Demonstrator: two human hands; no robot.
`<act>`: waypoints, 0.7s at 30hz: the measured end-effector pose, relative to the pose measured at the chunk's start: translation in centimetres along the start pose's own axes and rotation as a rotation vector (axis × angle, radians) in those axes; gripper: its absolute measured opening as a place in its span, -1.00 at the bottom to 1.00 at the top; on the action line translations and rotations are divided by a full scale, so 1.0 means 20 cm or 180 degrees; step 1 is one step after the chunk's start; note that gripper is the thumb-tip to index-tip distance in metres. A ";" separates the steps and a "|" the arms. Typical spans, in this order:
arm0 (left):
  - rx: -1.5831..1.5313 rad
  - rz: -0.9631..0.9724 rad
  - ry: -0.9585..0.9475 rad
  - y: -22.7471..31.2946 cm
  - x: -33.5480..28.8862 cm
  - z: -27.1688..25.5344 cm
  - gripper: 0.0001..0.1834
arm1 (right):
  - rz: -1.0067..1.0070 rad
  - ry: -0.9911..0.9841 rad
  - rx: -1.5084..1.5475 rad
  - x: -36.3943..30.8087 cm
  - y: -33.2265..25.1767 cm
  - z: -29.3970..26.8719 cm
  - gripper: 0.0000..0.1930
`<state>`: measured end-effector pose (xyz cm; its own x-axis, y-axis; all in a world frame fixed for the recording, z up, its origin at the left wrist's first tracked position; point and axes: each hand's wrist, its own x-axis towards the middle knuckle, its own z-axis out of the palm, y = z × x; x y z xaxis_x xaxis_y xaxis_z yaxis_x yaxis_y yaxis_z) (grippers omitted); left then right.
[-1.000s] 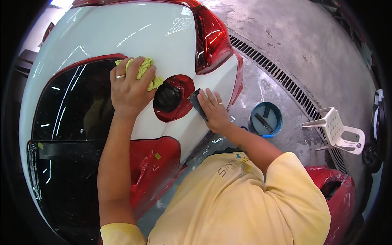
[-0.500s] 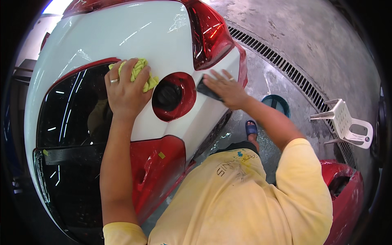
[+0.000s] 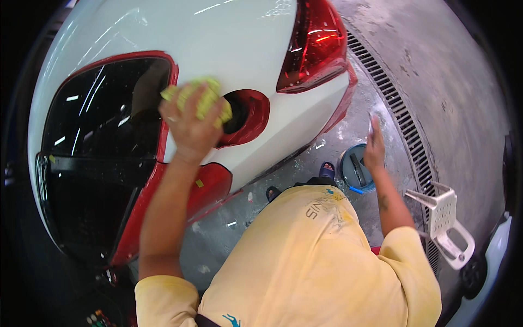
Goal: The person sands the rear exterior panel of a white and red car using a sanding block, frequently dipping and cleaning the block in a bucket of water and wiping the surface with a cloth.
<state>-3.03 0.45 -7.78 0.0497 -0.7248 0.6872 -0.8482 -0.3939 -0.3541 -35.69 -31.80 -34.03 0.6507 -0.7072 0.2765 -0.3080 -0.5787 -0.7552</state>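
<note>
In my left hand [image 3: 190,128] is a crumpled yellow-green cloth [image 3: 210,101], between the rear side window [image 3: 106,109] and the red fuel filler recess [image 3: 256,117] of a white car [image 3: 234,46]. The cloth and fingers are smeared by motion and cover part of the recess. My right hand [image 3: 375,147] is off the car, edge-on above a round bucket [image 3: 344,173]. A thin flat sheet [image 3: 371,119] shows at its fingertips, seen edge-on; the dark sheet under this hand earlier looks like sandpaper.
A dark bar lies in the bucket of water on the wet floor. A drain grate [image 3: 395,103] curves along the right, beside a white plastic chair [image 3: 442,218]. The car's red tail light [image 3: 313,46] is at the far side; another vehicle [image 3: 487,272] is at lower right.
My right hand has left the car's white panel and swung right to the bucket. My left hand has moved with the cloth nearer the filler recess. The view has shifted.
</note>
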 end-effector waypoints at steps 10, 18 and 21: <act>-0.0833 0.0071 -0.0566 0.68 -0.60 0.30 -0.77 | 0.0885 -0.0736 0.0323 -0.28 0.27 -0.12 -0.53; -0.0841 -0.0822 -0.0067 0.60 -0.15 0.09 -0.68 | 0.0017 -0.0183 0.0641 0.30 -0.02 -0.07 -0.47; -0.0146 -0.1157 0.0339 0.32 -0.17 -0.17 -0.53 | -0.0043 -0.0233 0.0643 0.35 0.04 -0.08 -0.54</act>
<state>-10.46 2.22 -10.25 0.2988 -0.4787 0.8256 -0.8081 -0.5871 -0.0480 -32.46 -37.80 -31.75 0.7049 -0.6641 0.2491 -0.1582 -0.4895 -0.8575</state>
